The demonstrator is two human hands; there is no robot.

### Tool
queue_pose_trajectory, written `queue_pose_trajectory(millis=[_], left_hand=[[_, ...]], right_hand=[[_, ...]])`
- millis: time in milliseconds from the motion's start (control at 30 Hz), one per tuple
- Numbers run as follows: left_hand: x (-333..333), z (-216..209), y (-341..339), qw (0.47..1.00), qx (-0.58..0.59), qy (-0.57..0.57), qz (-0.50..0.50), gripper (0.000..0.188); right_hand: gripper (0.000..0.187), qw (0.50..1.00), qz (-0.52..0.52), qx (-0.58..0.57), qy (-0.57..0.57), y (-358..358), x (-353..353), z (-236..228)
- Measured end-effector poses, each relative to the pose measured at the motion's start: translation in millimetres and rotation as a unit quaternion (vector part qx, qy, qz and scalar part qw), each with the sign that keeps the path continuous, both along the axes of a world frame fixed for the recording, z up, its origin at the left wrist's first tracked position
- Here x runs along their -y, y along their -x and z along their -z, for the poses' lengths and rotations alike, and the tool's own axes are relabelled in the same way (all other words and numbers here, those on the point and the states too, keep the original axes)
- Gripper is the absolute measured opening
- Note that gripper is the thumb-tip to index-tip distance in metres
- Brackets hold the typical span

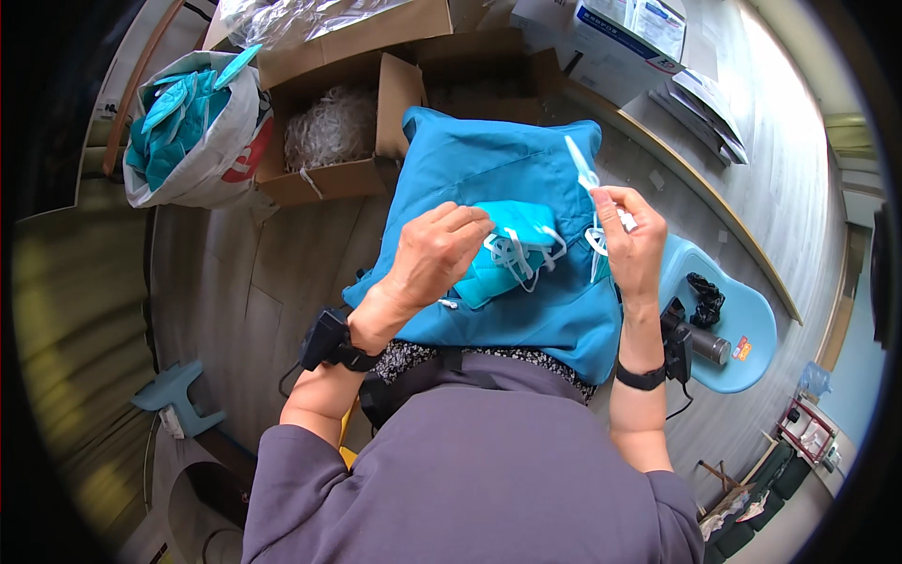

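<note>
A blue cloth [460, 150] is spread over my lap. On it lies a small pile of folded teal face masks [489, 280] with tangled white ear loops. My left hand [437, 249] is closed in a pinch at the left edge of the pile; what lies between its fingertips is hidden. Raised to the right of the masks, my right hand [631, 235] grips a pale, slim, pointed tool [583, 167] between thumb and fingers, its tip pointing up and away. White cord loops [596, 242] hang beside this hand.
At far left stands a white bag [193, 193] full of teal masks. Beside it, a cardboard box [319, 179] holds white cords. A light-blue stool [742, 315] at right carries a dark cylindrical bottle [709, 348] and a black scrunched band [705, 301]. Another box [625, 52] stands at the back.
</note>
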State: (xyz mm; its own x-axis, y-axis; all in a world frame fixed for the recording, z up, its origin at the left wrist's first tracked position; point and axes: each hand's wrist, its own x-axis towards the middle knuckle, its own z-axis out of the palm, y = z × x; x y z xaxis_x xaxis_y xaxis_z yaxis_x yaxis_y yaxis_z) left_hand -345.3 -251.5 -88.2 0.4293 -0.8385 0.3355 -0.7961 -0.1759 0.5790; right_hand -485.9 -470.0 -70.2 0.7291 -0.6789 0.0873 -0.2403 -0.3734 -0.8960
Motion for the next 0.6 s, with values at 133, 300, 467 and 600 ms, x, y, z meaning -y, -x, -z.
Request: queue_pose_trajectory(millis=[133,300,467,600], left_hand=[[6,-31,-12,0.991,-0.012,0.13,0.019,0.026],[18,-40,-1,0.975,-0.11,0.194,-0.015,0.027],[29,-26,8,0.926,-0.268,0.251,-0.093,0.025],[23,-29,13,0.814,-0.538,0.205,-0.075,0.026]], right_hand=[[0.052,0.97,-0.024,-0.042,-0.239,-5,17,16],[0.052,0.937,-0.211,-0.023,-0.277,-13,9,5],[0.027,0.905,-0.199,0.034,-0.375,-11,-1,2],[0.027,0.909,-0.149,0.075,-0.381,-10,-2,-4]])
